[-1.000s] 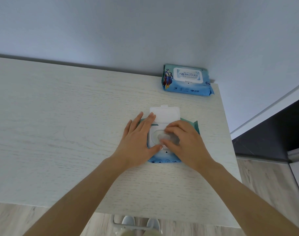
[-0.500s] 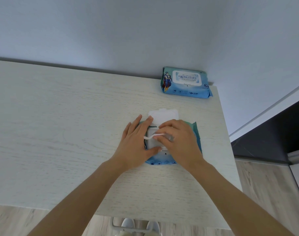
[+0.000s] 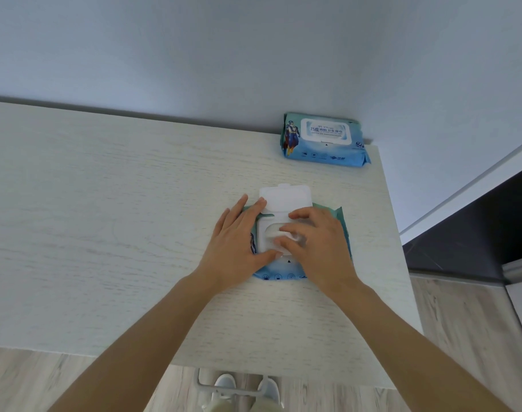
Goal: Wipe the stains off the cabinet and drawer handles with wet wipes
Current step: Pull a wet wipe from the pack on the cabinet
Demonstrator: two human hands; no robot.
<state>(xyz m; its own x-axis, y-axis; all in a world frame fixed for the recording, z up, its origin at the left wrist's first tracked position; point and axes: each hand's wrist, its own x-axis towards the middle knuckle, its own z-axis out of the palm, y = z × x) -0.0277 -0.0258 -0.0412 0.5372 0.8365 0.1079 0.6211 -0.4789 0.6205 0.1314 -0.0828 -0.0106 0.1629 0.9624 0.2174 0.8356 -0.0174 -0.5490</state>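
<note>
— Hands first: what are they doing?
— Left hand point(image 3: 239, 248) lies flat, fingers spread, pressing the near pack of wipes point(image 3: 322, 264) down on the counter point(image 3: 105, 233) in the middle of the frame. Right hand point(image 3: 316, 248) pinches the wipe point(image 3: 276, 233) at the pack's opening, under the flipped-back lid point(image 3: 285, 197).
— What has changed?
— Half a second ago a thin white strand stood lifted between the fingers; now the wipe sits bunched low in the opening. A second ago the fingers only rested there. I judge the pull is still getting started, with no wiping done.
— And the surroundings?
— Pale wood-grain counter against a grey wall; a second, closed pack point(image 3: 323, 141) at upper right. Dark cabinetry at the right edge, wooden floor below. No handles in view.
</note>
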